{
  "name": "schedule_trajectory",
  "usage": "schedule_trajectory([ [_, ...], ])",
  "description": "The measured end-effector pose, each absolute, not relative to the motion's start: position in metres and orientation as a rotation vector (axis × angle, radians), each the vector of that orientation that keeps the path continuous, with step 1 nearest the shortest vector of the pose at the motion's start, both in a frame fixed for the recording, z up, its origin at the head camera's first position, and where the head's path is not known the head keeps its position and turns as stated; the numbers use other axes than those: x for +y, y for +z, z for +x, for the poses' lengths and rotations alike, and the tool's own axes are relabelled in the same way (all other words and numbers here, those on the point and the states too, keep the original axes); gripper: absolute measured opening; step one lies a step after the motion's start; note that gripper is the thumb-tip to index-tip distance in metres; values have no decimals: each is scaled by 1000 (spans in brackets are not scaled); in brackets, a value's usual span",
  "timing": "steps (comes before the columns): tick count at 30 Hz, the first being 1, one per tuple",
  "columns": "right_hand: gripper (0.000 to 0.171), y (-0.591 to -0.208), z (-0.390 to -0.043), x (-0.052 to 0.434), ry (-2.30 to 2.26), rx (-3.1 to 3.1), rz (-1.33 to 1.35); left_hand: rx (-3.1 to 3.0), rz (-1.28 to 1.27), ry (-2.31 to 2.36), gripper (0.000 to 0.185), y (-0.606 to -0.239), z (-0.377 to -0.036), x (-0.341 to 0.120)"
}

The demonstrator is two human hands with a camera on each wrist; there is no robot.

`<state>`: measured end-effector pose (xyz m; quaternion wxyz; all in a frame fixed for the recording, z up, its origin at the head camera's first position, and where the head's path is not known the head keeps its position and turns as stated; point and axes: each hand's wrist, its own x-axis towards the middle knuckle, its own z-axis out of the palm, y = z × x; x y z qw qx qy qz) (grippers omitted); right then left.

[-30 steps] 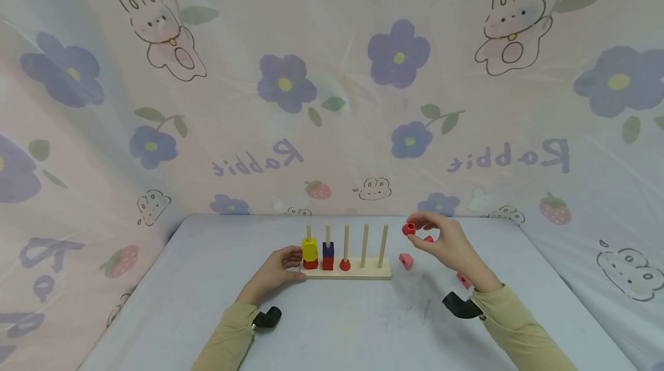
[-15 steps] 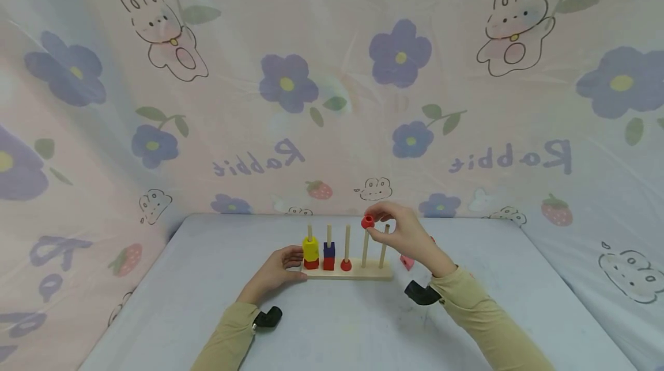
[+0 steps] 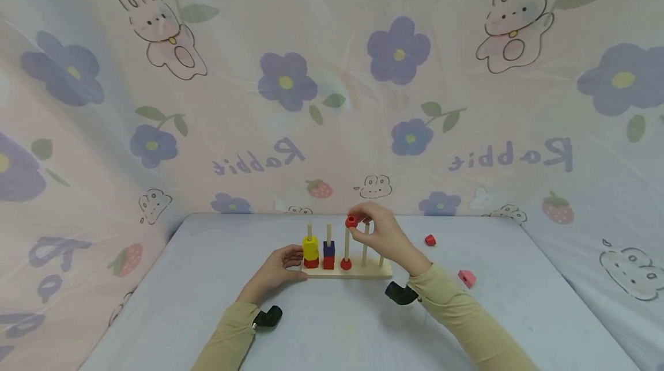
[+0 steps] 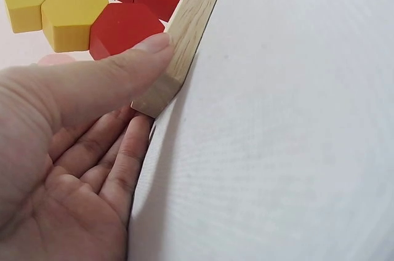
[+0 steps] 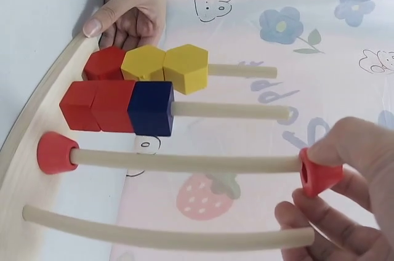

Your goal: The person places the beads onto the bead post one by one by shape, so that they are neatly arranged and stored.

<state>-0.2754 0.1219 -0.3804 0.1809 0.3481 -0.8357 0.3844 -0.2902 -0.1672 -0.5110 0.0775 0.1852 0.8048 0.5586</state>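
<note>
Up at the tip of the middle peg [image 3: 346, 241], the right hand [image 3: 381, 233] is raised with its wrist bent, thumb and fingers pinching a small red cone-shaped bead [image 3: 351, 221]. In the right wrist view the bead's [image 5: 319, 173] hole sits right at the end of that peg [image 5: 184, 162], touching or just starting onto it; which one cannot be told. A second red bead [image 3: 346, 265] sits at the bottom of the same peg. The left hand [image 3: 275, 267] lies low on the tabletop [image 3: 332, 325], forearm flat, thumb pressed on top of the wooden base's [image 3: 346, 272] left end and fingers lying relaxed along its edge, as the left wrist view shows [image 4: 74, 150].

On the two pegs left of the middle one stand a red block under two yellow hexagon blocks [image 3: 310, 249], and a blue cube [image 3: 328, 249] over red cubes [image 3: 328, 262]. The two pegs to the right are bare, partly hidden behind the right hand. Farther right on the tabletop lie a small red piece [image 3: 430, 239] and a pink piece [image 3: 467, 278], well apart from the base.
</note>
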Motion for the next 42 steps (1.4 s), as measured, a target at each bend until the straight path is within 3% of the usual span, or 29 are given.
schedule_trajectory([
  [9, 29, -388, -273, 109, 1218, -2382, 899, 2417, 559, 1676, 63, -509, -288, -166],
  [19, 25, -416, -271, 101, 1579, -2265, 560, 2394, 553, 1672, 64, -507, -289, -168],
  [28, 26, -426, -267, 95, 1672, -2181, 499, 2399, 595, 1664, 68, -510, -287, -170],
  [35, 26, -405, -245, 91, 1686, -2188, 514, 2403, 593, 1645, 67, -513, -287, -171],
  [42, 25, -415, -252, 92, 1724, -2177, 445, 2385, 571, 1666, 67, -511, -288, -170],
])
